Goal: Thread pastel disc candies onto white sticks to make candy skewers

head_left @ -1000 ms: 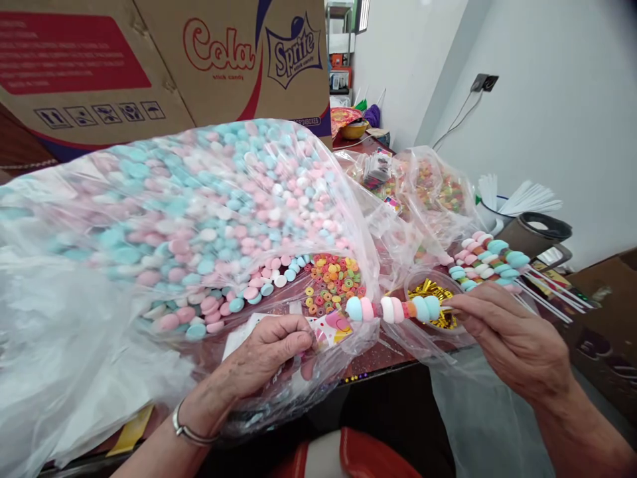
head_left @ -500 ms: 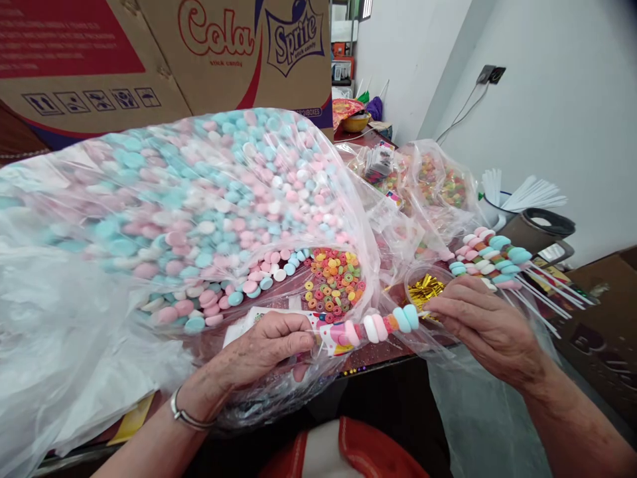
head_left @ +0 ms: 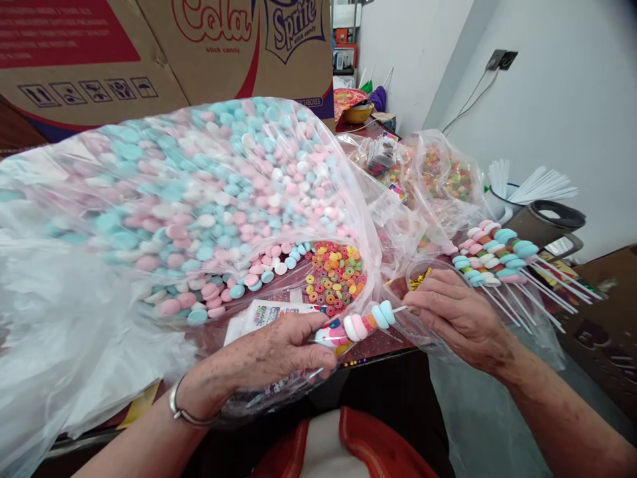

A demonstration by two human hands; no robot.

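Observation:
My right hand (head_left: 458, 315) pinches the white stick of a candy skewer (head_left: 365, 323) strung with blue, white and pink discs. The skewer's tip lies inside a small printed plastic sleeve (head_left: 326, 337) that my left hand (head_left: 269, 358) pinches open at its mouth. More printed sleeves (head_left: 263, 313) lie flat on the table just above my left hand. A big clear bag of pink, blue and white candy discs (head_left: 199, 192) fills the left. A patch of small coloured ring candies (head_left: 336, 275) sits at that bag's opening.
Finished candy skewers (head_left: 497, 255) lie stacked at the right, sticks pointing right. A clear cup with gold twist ties (head_left: 418, 275) stands behind my right hand. Further bags of coloured candy (head_left: 440, 176), a cup of white sticks (head_left: 517, 192) and a cardboard box (head_left: 164, 46) stand behind.
My right hand has moved the skewer left and down, from over the gold ties into the sleeve's mouth. My left hand shifted slightly right, holding the sleeve.

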